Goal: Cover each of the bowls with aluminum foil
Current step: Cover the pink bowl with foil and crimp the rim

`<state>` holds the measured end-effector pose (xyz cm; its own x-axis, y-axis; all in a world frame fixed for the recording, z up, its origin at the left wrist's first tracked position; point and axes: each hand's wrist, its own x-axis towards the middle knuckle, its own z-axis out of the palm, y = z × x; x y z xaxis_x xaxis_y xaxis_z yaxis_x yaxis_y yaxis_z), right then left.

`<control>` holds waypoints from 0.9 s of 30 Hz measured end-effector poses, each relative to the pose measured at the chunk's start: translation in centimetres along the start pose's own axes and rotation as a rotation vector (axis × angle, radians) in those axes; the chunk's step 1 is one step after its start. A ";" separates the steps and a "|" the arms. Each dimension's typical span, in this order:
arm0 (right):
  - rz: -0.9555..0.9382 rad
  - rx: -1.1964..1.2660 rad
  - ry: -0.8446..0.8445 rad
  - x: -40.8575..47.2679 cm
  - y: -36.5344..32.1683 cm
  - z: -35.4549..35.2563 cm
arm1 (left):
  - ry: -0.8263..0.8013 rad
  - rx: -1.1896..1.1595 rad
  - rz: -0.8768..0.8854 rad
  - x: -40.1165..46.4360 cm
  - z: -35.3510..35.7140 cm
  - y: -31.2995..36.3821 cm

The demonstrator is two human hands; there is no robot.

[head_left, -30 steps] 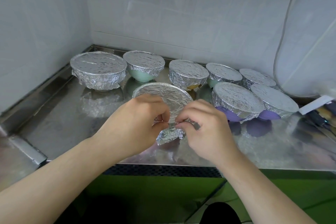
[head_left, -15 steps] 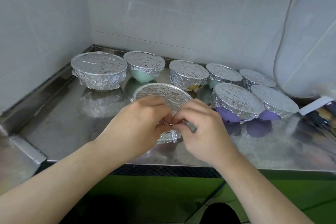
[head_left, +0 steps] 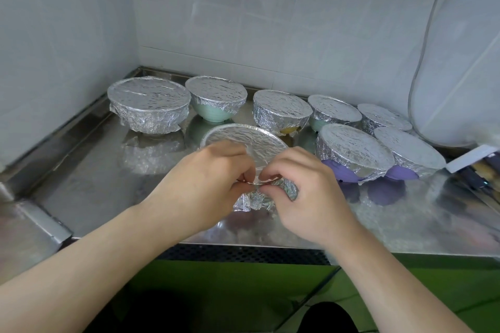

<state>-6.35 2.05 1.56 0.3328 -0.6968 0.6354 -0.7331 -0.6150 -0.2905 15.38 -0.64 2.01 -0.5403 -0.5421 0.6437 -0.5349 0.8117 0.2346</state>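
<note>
grip: left hand (head_left: 208, 184) and right hand (head_left: 303, 194) both pinch the foil (head_left: 251, 201) at the near rim of the front bowl (head_left: 243, 140)
bowl: on the bench (head_left: 89, 170), between the hands
count: eight foil-covered bowls, two hands

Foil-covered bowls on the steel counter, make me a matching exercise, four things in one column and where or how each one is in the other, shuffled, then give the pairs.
Things:
1. large foil-wrapped bowl
2. green bowl
3. purple bowl
4. bowl being wrapped

Descriptions:
A. nearest the counter's front edge, foil pinched at its rim by the left hand and right hand
B. far left, wrapped almost to its base
C. right of the hands, base showing below the foil
D. second from left in the back row

Pairs: 1-B, 2-D, 3-C, 4-A
</note>
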 end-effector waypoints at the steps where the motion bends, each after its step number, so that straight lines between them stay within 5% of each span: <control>1: 0.001 -0.006 -0.001 -0.1 0.1 0.0 | -0.003 0.003 0.001 0.0 -0.1 0.0; 27: 0.028 -0.017 0.046 0.2 -0.3 0.7 | -0.029 0.281 0.027 -0.7 1.1 0.8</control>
<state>-5.65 1.81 1.25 0.2845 -0.6960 0.6593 -0.7518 -0.5887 -0.2971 14.60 0.16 0.93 -0.5732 -0.5303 0.6246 -0.6768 0.7361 0.0039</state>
